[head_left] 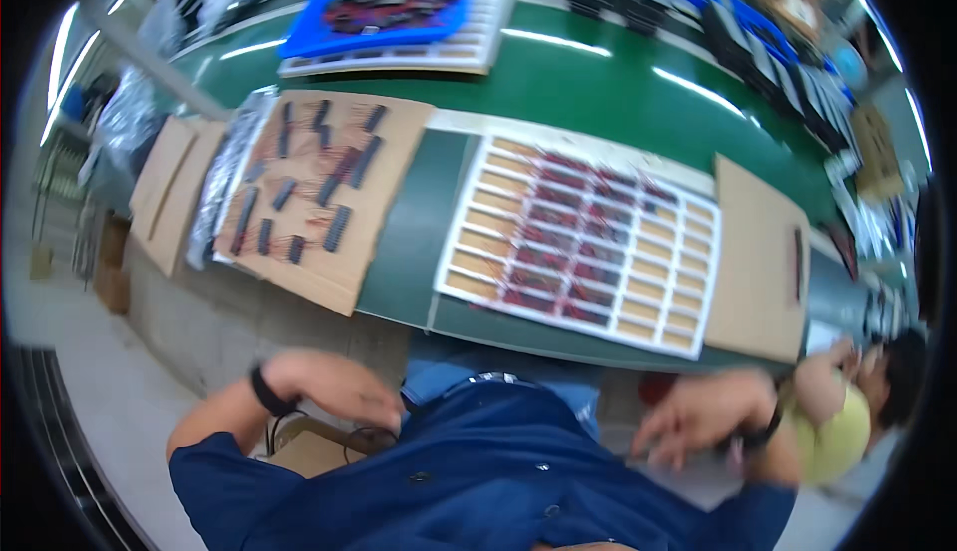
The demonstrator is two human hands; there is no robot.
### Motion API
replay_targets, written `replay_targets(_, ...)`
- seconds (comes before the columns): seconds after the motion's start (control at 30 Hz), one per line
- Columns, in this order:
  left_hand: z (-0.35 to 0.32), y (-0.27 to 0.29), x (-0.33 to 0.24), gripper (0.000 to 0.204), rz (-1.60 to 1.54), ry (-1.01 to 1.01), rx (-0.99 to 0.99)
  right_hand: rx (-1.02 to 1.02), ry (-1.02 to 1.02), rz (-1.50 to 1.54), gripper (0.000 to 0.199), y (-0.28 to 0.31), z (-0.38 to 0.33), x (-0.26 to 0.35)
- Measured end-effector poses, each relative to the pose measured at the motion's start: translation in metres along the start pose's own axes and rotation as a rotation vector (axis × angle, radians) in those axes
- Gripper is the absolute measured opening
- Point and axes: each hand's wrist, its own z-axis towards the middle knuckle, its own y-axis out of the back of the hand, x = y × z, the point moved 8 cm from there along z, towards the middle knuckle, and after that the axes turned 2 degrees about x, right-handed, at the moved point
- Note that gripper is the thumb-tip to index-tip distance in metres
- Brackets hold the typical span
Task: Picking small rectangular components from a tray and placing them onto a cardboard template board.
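My left hand (339,387), a dark band at its wrist, hangs in front of my body below the table edge. Its fingers look stretched out, a little blurred, and nothing shows in them. On the other side my right hand (706,413) hangs with fingers loosely apart and no object in it; it too is blurred. Nearest to it on the table is a white divided tray (710,277), its left and middle compartments filled with dark parts on red and black wires (568,222). Several black connector blocks with thin wires (334,227) lie on a cardboard sheet (344,277) at the left.
A blue bin (464,12) of wired parts sits on a white tray (488,47) at the back. Cardboard (763,252) lies right of the divided tray. Beside me at the right is a person in yellow (832,431); another person (797,2) is at the far right.
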Motion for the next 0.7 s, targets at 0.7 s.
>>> replay_targets(0.7, 0.074, 0.088, -0.19, 0.037, -0.376, -0.747, -1.221, -1.128, 1.988, 0.823, 0.03, 0.168, -0.077, 0.162)
